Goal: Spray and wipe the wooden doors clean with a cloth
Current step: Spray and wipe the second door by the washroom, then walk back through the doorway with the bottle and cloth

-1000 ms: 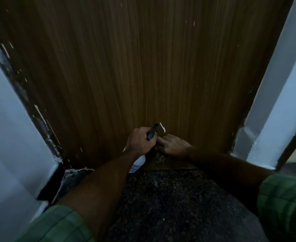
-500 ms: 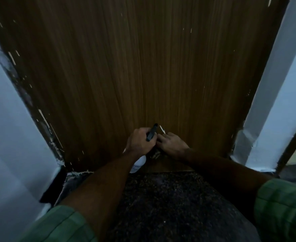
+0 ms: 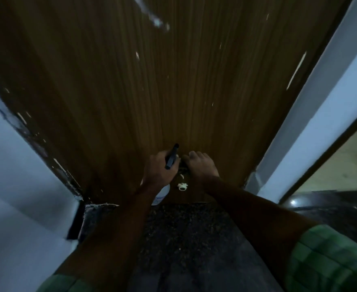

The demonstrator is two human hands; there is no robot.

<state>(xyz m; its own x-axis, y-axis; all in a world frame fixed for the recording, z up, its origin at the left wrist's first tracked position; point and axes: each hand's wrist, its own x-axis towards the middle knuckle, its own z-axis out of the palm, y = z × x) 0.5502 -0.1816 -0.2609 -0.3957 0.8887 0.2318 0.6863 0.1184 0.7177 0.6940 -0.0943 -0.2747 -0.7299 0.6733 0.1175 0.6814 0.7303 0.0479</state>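
A brown wooden door (image 3: 173,81) with white paint flecks fills the view ahead. Low on it, my left hand (image 3: 157,172) grips a spray bottle (image 3: 162,194); its black nozzle sticks up past my knuckles and its white body hangs below my wrist. Just to the right, my right hand (image 3: 200,167) is against the door with fingers curled over a dark cloth (image 3: 182,165), of which only a small edge shows. The two hands nearly touch.
A small white fitting (image 3: 182,186) sits on the door just below the hands. A white wall (image 3: 15,186) closes the left side and a white door frame (image 3: 299,123) the right. Dark speckled floor (image 3: 190,239) lies under my arms.
Both hands have risen slightly on the door, and the white fitting below them has come into view. The right hand's fingers are more curled than before. The view has tilted.
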